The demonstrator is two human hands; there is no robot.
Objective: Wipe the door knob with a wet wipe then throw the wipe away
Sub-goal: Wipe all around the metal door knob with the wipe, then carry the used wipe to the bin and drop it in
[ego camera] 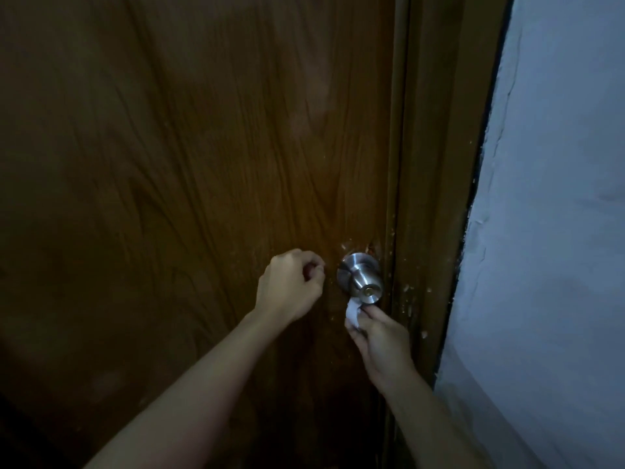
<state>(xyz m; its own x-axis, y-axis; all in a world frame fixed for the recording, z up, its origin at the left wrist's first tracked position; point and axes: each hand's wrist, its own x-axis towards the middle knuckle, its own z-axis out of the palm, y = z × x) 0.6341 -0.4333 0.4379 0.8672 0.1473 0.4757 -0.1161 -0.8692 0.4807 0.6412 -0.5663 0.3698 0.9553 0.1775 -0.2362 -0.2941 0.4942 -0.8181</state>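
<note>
A round silver door knob [362, 278] with a keyhole in its face sticks out of a dark brown wooden door [203, 164]. My right hand [382, 346] is just below the knob, pinching a small crumpled white wet wipe [353, 312] that touches the knob's underside. My left hand [291, 287] hovers to the left of the knob, fingers curled into a loose fist with nothing visible in it, a short gap from the knob's plate.
The brown door frame [429, 198] runs down the right of the door, flecked with pale paint spots. A pale blue-white wall [548, 231] fills the right side. The scene is dim.
</note>
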